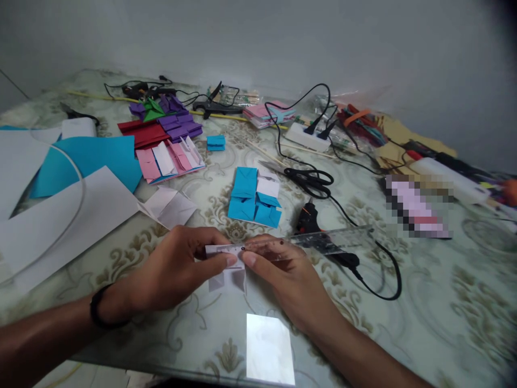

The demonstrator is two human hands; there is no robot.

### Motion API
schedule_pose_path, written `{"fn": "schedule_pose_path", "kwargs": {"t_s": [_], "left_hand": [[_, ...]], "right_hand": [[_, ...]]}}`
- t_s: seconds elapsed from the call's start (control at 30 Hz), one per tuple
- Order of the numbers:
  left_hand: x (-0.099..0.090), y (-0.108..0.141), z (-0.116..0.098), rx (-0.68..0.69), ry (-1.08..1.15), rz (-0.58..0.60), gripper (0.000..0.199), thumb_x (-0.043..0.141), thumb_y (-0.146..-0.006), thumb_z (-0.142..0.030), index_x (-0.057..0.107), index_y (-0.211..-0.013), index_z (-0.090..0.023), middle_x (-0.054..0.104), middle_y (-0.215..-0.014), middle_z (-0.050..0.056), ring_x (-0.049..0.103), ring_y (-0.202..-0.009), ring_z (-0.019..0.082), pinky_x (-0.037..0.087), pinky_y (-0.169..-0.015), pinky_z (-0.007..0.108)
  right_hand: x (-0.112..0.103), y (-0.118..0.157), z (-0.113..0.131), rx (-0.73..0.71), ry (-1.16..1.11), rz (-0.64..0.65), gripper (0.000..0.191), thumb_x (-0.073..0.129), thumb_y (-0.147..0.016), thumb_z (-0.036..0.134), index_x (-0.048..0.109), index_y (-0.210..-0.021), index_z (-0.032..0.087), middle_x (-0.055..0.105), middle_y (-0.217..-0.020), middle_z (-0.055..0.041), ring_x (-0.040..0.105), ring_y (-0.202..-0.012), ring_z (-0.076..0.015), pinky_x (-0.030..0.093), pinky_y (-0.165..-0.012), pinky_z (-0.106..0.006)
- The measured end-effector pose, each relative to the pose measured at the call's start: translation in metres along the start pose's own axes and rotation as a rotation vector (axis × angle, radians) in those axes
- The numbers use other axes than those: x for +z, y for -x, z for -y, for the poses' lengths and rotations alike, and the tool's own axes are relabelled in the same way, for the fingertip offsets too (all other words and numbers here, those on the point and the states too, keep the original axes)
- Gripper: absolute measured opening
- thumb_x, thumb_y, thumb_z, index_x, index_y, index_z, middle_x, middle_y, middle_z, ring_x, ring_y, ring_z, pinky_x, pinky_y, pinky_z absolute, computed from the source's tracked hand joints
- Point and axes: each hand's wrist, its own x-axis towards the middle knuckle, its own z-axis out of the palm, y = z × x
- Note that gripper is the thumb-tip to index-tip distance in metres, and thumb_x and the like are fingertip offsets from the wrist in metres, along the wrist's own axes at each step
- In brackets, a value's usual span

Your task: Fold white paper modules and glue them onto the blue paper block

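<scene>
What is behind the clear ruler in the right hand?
Behind the clear ruler, a black glue gun and some tabletop are partly visible through the plastic. What the right hand covers there cannot be seen.

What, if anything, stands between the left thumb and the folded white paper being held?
Nothing visible: the left hand has its thumb directly on the folded white paper. The clear ruler, in the right hand, doesn't cover that spot.

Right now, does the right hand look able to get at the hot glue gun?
Probably not: the right hand holds the clear ruler and folded white paper, and the ruler crosses the hot glue gun in this view. The gun lies nearby, so setting the ruler aside would likely free the way.
</scene>
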Motion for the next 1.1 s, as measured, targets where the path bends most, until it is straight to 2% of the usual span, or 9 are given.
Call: {"fn": "schedule_pose_path", "kwargs": {"t_s": [0.23, 0.37, 0.57, 0.73, 0.83, 1.1], "left_hand": [[0.0, -0.003, 0.004, -0.058, 0.035, 0.006, 0.033, 0.068, -0.097, -0.048, 0.076, -0.091, -0.016, 0.076, -0.081, 0.002, 0.067, -0.074, 0.016, 0.047, -0.061, 0.024], [0.003, -0.008, 0.011, -0.094, 0.093, 0.028, 0.033, 0.07, -0.095, -0.047, 0.075, -0.089, -0.015, 0.072, -0.077, 0.001, 0.064, -0.07, 0.015, 0.044, -0.058, 0.023], [0.005, -0.011, 0.017, -0.124, 0.352, 0.04, 0.025, 0.079, -0.089, -0.039, 0.078, -0.103, -0.018, 0.08, -0.094, 0.003, 0.071, -0.084, 0.017, 0.051, -0.07, 0.024], [0.004, -0.011, 0.014, -0.108, 0.358, 0.044, 0.019, 0.079, -0.09, -0.031, 0.079, -0.105, -0.02, 0.081, -0.097, 0.002, 0.073, -0.088, 0.017, 0.053, -0.074, 0.024], [0.004, -0.012, 0.014, -0.069, 0.407, 0.063, 0.022, 0.078, -0.091, -0.027, 0.078, -0.112, -0.022, 0.081, -0.103, 0.002, 0.074, -0.091, 0.016, 0.055, -0.076, 0.023], [0.001, -0.01, 0.007, -0.016, 0.399, 0.08, 0.029, 0.066, -0.1, -0.033, 0.075, -0.125, -0.021, 0.079, -0.118, 0.008, 0.073, -0.103, 0.022, 0.058, -0.086, 0.03]], "right_hand": [[-0.001, -0.002, 0.001, 0.052, -0.005, 0.025, 0.011, 0.085, -0.083, 0.036, 0.082, -0.08, 0.027, 0.076, -0.077, 0.0019, 0.064, -0.068, -0.0113, 0.05, -0.064, -0.022], [-0.003, -0.005, 0.002, 0.051, -0.009, 0.004, 0.017, 0.087, -0.081, 0.04, 0.081, -0.085, 0.025, 0.073, -0.08, 0.0017, 0.062, -0.072, -0.0123, 0.048, -0.066, -0.024], [-0.009, -0.005, 0.002, 0.042, -0.011, -0.028, 0.02, 0.085, -0.084, 0.043, 0.078, -0.088, 0.025, 0.071, -0.083, 0.0015, 0.061, -0.074, -0.0136, 0.047, -0.066, -0.025], [-0.01, -0.005, 0.003, 0.024, -0.04, -0.005, 0.019, 0.083, -0.087, 0.044, 0.078, -0.088, 0.025, 0.071, -0.085, 0.0021, 0.061, -0.077, -0.0137, 0.046, -0.07, -0.026], [-0.01, -0.004, 0.004, 0.021, -0.028, -0.025, 0.019, 0.083, -0.086, 0.043, 0.078, -0.086, 0.025, 0.072, -0.085, 0.0027, 0.061, -0.077, -0.0136, 0.046, -0.071, -0.026], [-0.011, -0.006, 0.006, 0.003, -0.043, -0.041, 0.018, 0.085, -0.085, 0.042, 0.079, -0.089, 0.026, 0.07, -0.075, 0.0036, 0.061, -0.073, -0.0138, 0.045, -0.07, -0.026]]}}
